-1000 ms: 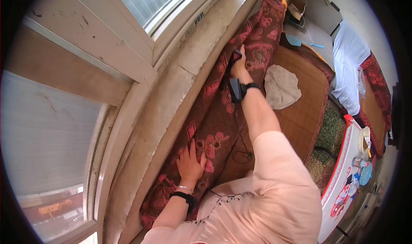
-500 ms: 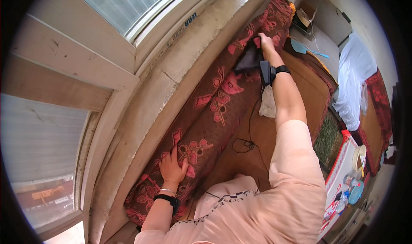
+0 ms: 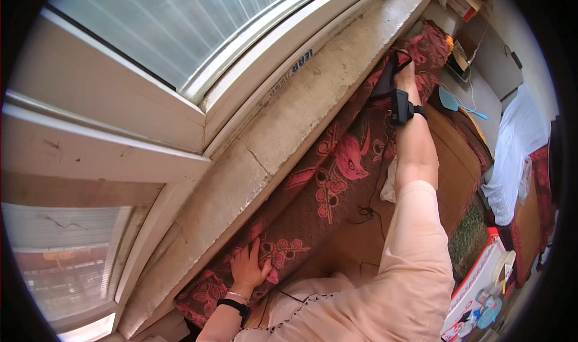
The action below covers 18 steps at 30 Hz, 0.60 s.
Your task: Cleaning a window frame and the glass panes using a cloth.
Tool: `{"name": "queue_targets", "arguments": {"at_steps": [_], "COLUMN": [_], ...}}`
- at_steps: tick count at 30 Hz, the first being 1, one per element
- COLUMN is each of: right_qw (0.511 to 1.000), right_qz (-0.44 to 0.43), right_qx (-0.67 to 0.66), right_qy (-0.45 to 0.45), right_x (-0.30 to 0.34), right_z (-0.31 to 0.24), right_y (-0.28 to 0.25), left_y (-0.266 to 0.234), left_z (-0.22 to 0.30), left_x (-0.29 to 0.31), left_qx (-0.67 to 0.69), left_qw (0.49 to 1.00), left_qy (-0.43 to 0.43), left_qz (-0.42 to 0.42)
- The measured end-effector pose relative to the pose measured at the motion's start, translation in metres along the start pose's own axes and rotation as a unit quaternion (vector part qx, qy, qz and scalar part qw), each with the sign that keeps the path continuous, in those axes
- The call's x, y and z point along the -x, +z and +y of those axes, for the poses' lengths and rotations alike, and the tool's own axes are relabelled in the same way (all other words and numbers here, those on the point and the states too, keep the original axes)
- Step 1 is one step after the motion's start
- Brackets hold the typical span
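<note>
A dark red-brown cloth cover with pink flower patterns [image 3: 328, 179] lies along the sill, its surface rumpled into a long ridge. My left hand [image 3: 248, 268] rests on its near end with fingers spread flat, and nothing shows in its grip. Far off, my right hand [image 3: 407, 72] is closed on a dark cloth [image 3: 383, 88] with a bit of red at its edge, over the far part of the cover. Its fingers are partly hidden. A black device [image 3: 402, 107] is strapped to the right wrist.
A concrete sill [image 3: 253, 161] and white window frame [image 3: 208, 125] run along the left. Brown matting [image 3: 355, 236] with a black cord [image 3: 368, 212] lies beside the cover. At right are a blue fly swatter [image 3: 448, 100], pale blue cloth [image 3: 515, 149] and a red-edged table [image 3: 472, 282] with containers.
My right hand has moved farther away with the dark cloth. The view has shifted, showing more of the window. My left hand stays flat on the cover's near end.
</note>
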State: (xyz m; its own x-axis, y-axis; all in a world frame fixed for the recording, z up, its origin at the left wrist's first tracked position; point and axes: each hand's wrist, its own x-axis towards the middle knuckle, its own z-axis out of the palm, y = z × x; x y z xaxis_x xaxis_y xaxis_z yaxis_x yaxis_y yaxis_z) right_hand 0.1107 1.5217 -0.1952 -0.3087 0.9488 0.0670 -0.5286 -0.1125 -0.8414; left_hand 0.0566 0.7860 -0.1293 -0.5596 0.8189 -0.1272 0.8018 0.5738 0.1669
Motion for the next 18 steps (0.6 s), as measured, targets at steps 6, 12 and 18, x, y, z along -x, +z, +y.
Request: {"name": "queue_targets", "arguments": {"at_steps": [6,12,18], "right_qw": [0.999,0.99,0.892], "right_qz": [0.0,-0.023,-0.091], "right_qx": [0.014,0.117,0.422], "right_qy": [0.048,0.08,0.133], "right_x": [0.001,-0.006,-0.018], "right_z": [0.017,0.012,-0.048], "right_y": [0.038,0.044,0.014], "left_y": [-0.003,-0.005,0.002], "left_z": [-0.01,-0.005,0.002], "left_x": [0.015,0.001,-0.009], "left_qx": [-0.035,-0.066,-0.003], "left_qw": [0.999,0.996,0.998], "left_qy": [-0.033,0.006,0.009], "left_qz": [-0.016,0.052,0.056]}}
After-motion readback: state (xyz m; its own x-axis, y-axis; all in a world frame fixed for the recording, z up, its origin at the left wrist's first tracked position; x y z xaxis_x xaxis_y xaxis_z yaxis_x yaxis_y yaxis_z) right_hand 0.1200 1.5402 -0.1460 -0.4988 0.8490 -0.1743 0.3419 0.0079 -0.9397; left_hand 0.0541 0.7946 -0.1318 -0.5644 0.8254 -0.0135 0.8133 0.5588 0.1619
